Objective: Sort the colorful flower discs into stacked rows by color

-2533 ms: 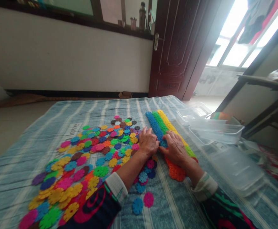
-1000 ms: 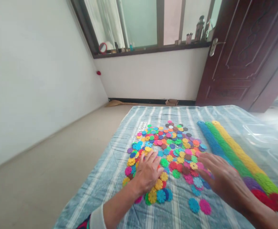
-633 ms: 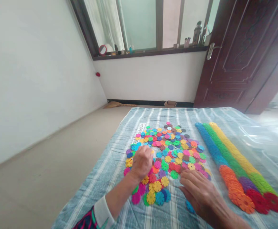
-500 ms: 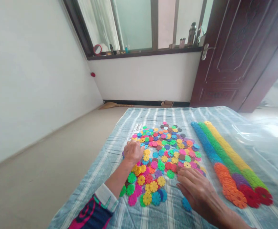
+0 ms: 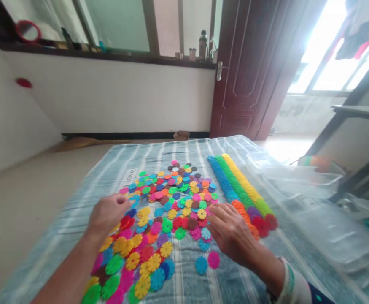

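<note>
Notched discs (image 5: 167,225), being overlapped, are best pinched by the rim; left hand (image 5: 106,213) is curled, its grip cannot be told; right hand (image 5: 231,230) is loosely opened.

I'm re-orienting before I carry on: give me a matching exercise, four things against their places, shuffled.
1. Left hand
2. Right hand
3. Lined-up orange discs
4. Clear plastic containers

A. At the near end of the blue row
B. At the left edge of the loose discs
C. On the cloth, to the right of the yellow row
D. At the right edge of the loose discs

Pairs: 1-B, 2-D, 3-A, 4-C
</note>
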Action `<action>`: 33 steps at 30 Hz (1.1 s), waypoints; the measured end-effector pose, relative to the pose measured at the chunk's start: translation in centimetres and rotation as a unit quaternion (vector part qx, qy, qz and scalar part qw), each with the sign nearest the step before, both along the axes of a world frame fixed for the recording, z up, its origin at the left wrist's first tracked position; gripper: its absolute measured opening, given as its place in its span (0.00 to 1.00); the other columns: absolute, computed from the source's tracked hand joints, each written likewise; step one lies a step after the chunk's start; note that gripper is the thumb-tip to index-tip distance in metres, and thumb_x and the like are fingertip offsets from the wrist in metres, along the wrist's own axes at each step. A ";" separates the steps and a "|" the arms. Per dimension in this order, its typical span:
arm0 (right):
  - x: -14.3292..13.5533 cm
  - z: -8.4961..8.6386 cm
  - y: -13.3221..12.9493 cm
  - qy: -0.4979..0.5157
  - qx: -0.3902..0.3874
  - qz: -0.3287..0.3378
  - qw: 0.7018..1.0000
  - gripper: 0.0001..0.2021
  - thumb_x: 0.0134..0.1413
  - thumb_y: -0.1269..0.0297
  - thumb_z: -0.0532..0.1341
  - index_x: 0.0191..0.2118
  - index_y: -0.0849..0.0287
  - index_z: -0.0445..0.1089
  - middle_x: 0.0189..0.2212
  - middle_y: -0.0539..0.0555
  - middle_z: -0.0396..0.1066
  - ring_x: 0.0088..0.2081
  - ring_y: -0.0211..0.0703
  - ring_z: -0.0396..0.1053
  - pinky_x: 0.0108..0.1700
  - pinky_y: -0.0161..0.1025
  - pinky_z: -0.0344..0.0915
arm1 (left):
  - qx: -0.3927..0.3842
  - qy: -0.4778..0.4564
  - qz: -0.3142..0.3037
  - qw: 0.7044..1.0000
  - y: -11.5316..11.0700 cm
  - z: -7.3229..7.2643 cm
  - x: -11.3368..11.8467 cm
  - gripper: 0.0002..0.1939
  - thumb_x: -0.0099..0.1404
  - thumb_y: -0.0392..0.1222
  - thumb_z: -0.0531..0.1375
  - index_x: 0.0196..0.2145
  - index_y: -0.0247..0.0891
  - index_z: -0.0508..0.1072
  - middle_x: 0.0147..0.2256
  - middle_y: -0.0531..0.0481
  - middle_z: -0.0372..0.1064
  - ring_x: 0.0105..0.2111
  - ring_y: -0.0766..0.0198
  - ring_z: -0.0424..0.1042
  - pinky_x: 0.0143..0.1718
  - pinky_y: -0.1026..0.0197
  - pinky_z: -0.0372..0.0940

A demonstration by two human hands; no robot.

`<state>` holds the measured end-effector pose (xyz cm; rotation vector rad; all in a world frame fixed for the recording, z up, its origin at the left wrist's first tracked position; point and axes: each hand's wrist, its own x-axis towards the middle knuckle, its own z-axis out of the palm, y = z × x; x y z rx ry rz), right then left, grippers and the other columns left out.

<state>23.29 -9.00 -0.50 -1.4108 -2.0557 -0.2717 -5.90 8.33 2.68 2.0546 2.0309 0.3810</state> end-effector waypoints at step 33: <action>8.6 -3.8 0.4 -0.021 -0.027 -0.195 0.980 0.12 0.57 0.56 0.60 0.42 0.57 0.69 0.48 0.61 0.69 0.55 0.55 0.61 0.55 0.53 0.59 | 0.013 -0.195 -0.313 0.930 -6.5 -2.7 25.0 0.07 0.56 0.35 0.59 0.23 0.36 0.73 0.24 0.52 0.69 0.28 0.67 0.66 0.33 0.65 0.60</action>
